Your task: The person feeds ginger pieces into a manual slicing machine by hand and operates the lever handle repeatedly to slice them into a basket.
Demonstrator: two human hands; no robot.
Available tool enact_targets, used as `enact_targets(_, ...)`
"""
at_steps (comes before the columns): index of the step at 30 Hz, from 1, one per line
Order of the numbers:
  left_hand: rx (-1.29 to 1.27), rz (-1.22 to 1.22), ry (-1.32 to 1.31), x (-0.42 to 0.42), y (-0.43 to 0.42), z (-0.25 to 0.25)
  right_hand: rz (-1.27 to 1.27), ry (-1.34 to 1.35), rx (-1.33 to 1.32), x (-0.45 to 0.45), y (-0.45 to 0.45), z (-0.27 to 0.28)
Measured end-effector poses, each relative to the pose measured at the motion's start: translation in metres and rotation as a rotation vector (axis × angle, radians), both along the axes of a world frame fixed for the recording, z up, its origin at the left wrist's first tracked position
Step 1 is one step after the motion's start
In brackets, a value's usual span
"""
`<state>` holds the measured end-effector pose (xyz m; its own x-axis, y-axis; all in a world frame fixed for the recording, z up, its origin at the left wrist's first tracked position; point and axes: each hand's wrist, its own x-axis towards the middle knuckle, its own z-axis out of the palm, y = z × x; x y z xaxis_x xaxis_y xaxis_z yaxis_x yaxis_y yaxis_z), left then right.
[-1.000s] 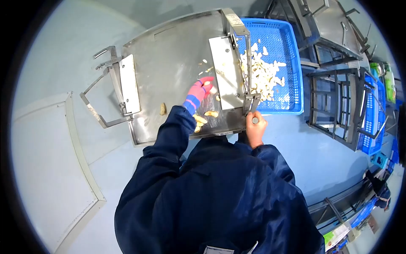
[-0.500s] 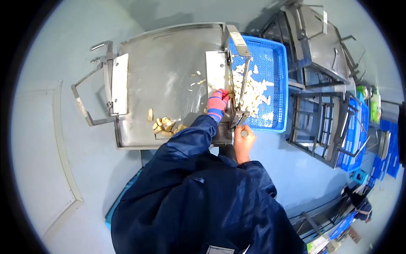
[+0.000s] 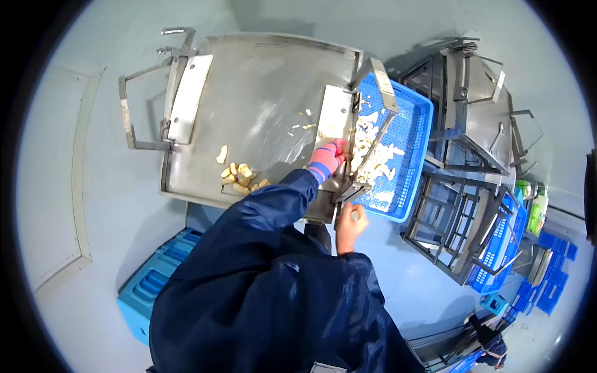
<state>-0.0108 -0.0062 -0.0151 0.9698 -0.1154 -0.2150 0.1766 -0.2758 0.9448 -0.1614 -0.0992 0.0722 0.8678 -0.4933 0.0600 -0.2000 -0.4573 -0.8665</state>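
My left hand (image 3: 326, 158), in a pink and blue striped glove, is at the right edge of the metal table, beside a hinged cutter (image 3: 380, 133). Its fingers are bent together; whatever they hold is hidden. Just above it lies a white cutting board (image 3: 333, 115). My bare right hand (image 3: 352, 225) is wrapped round the cutter's handle (image 3: 355, 215), whose round end shows. Whole pale brown and cream food pieces (image 3: 242, 176) lie in a pile left of my sleeve. Thin pale slices (image 3: 372, 148) fill part of a blue basket (image 3: 415, 163) beyond the cutter.
The metal table (image 3: 261, 93) has a raised rim and a second cutter (image 3: 180, 93) on its left side. Small scraps (image 3: 305, 126) lie near the board. Metal frames (image 3: 463, 217) stand at right, and a turquoise crate (image 3: 149, 280) is on the floor at left.
The whole view has turned and shifted, showing more of the turquoise crate. Both hands stay at the cutter, with the right hand still on the handle.
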Motion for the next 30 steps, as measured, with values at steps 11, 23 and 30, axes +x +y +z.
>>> enact_targets(11, 0.101, -0.040, -0.041, -0.003, -0.002, -0.004, -0.044, 0.057, 0.079, 0.017, 0.006, 0.043)
enact_targets(23, 0.015, 0.036, -0.019, 0.000, -0.014, -0.042, 0.006, 0.032, -0.018, 0.008, 0.004, 0.025)
enact_targets(30, 0.077, 0.010, 0.067, 0.008, -0.012, -0.002, 0.042, 0.099, 0.027, -0.014, -0.005, -0.037)
